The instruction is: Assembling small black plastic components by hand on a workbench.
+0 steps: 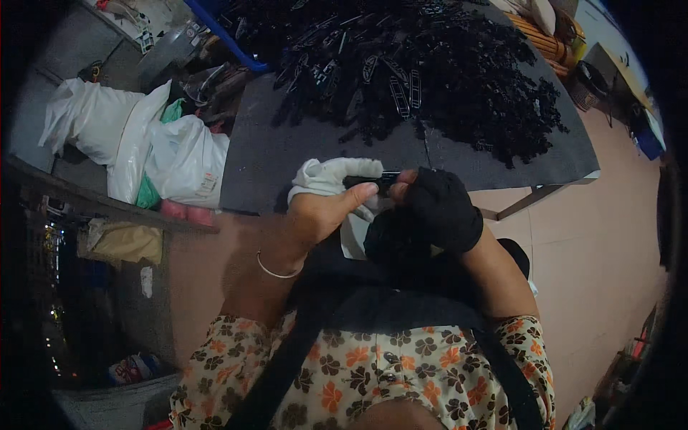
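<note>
Between my two hands, just off the near edge of the table, is a small dark plastic part [388,177]; its exact kind is too small and dark to make out. My left hand [330,188], in a white glove that leaves the thumb bare, pinches its left end. In a black glove with bare fingertips, my right hand [437,204] grips the other end. Beyond them, a large heap of black plastic parts [459,93] covers much of the dark grey tabletop [287,143]. Several long frame-shaped pieces [400,97] lie at the heap's near side.
Stuffed white plastic bags [183,154] stand on a shelf left of the table. A blue bin's rim [222,36] meets the table's far left. A table leg [527,201] shows at right above the tiled floor [573,287]. Orange rods [548,46] lie at the back right.
</note>
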`<state>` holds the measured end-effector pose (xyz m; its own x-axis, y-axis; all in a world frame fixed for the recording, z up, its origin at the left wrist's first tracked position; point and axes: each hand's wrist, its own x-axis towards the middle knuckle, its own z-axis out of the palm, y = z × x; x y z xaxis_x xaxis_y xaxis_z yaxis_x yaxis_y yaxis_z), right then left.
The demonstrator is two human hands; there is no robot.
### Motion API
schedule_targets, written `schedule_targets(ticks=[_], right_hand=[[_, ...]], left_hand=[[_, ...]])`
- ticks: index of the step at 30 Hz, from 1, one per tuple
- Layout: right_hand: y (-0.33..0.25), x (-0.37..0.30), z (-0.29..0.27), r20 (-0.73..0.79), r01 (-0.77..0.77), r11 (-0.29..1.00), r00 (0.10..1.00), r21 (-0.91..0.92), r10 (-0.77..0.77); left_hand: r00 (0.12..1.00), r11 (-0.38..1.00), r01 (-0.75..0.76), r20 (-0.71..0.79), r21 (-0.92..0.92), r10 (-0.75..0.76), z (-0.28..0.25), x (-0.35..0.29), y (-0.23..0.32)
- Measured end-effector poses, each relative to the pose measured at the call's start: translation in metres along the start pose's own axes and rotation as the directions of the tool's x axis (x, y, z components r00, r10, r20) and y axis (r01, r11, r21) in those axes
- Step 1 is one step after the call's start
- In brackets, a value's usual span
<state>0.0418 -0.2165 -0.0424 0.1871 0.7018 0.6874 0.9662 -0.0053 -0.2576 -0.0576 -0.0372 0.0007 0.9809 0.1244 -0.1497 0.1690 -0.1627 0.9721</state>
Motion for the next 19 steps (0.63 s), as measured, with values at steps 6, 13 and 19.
schedule_targets(ticks=[6, 13, 19], right_hand=[[-0.010, 0.013, 0.002, -0.016, -0.238, 0.931, 0.968, 0.275, 0.252], [0.001, 0.007, -0.009, 0.392, -0.631, 0.612, 0.776, 0.477, 0.494], [0.037, 0.003, -0.011, 0.225, -0.566, 0.815, 0.817, 0.128, 0.532]], left_hand=[[0.988, 0.981, -0.115, -0.085, 0.159, 0.130, -0.001, -0.010, -0.005], [0.907, 0.826, -0.379, -0.007, 0.418, 0.421, 0.007, -0.008, -0.005], [0.928, 0.627, -0.259, 0.009, 0.735, 0.373, -0.031, 0.048, -0.006]])
